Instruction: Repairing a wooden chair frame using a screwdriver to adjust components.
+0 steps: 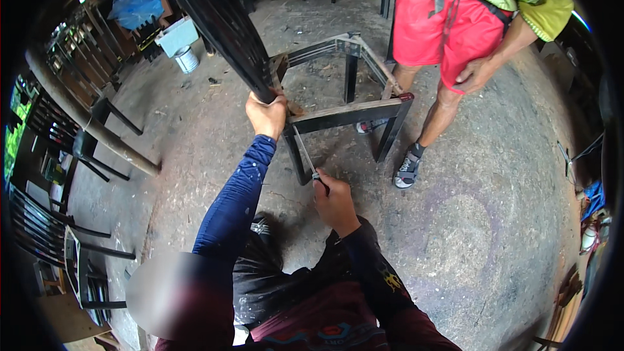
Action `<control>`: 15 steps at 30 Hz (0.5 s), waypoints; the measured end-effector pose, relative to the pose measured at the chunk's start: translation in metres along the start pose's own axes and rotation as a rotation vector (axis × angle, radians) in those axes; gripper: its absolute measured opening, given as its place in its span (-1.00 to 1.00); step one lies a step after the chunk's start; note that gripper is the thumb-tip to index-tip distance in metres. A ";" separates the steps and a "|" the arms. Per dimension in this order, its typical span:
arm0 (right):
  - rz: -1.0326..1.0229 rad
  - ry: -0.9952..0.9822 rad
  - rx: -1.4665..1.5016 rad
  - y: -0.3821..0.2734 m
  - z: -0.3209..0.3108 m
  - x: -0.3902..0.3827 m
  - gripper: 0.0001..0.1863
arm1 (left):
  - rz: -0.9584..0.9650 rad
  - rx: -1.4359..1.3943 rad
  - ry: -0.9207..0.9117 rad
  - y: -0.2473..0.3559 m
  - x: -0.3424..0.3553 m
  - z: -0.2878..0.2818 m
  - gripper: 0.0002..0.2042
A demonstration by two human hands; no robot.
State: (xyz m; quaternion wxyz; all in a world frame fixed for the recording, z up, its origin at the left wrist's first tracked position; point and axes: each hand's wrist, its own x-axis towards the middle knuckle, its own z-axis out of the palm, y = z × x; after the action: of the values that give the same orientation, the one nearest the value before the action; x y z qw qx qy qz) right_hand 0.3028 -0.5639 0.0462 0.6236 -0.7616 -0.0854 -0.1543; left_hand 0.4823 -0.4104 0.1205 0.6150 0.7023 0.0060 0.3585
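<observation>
A dark wooden chair frame (339, 119) with no seat stands on the floor before me, its tall slatted back (218, 19) rising toward the upper left. My left hand (266, 116) is closed around the lower part of that back, just above the seat rails. In my right hand (336, 203) is a screwdriver (305, 150) with a dark handle and a long metal shaft. The shaft points up and away, its end at the rail near the back's lower corner. Whether the tip sits on a screw is too small to tell.
At the right of the chair stands another person in red shorts (422, 19), one hand (474, 76) by the thigh. Dark chairs (39, 227) line the left side, near a slanted pole (91, 120). A metal can (186, 60) sits farther back. Tools and boards lie along the right edge.
</observation>
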 end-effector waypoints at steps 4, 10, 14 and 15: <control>-0.047 0.026 -0.082 -0.024 -0.041 -0.015 -0.70 | -0.084 0.765 -0.261 0.047 -0.028 -0.034 -0.49; -0.281 -0.235 -0.380 -0.081 -0.042 0.008 -0.67 | -0.950 -0.550 -0.434 0.085 -0.110 -0.037 -0.78; 0.210 -0.287 0.592 -0.098 -0.060 0.103 -0.27 | -0.844 -0.591 -0.370 0.090 -0.093 -0.051 -0.80; 0.193 -0.172 0.642 -0.103 -0.073 0.137 -0.07 | -0.836 -0.526 -0.354 0.092 -0.089 -0.057 -0.80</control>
State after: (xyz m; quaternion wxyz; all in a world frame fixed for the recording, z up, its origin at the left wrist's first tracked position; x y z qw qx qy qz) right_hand 0.3885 -0.6218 0.2012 0.8338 -0.5412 -0.1093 0.0049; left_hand 0.3471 -0.4241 0.1554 0.8527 0.5116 0.0917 -0.0521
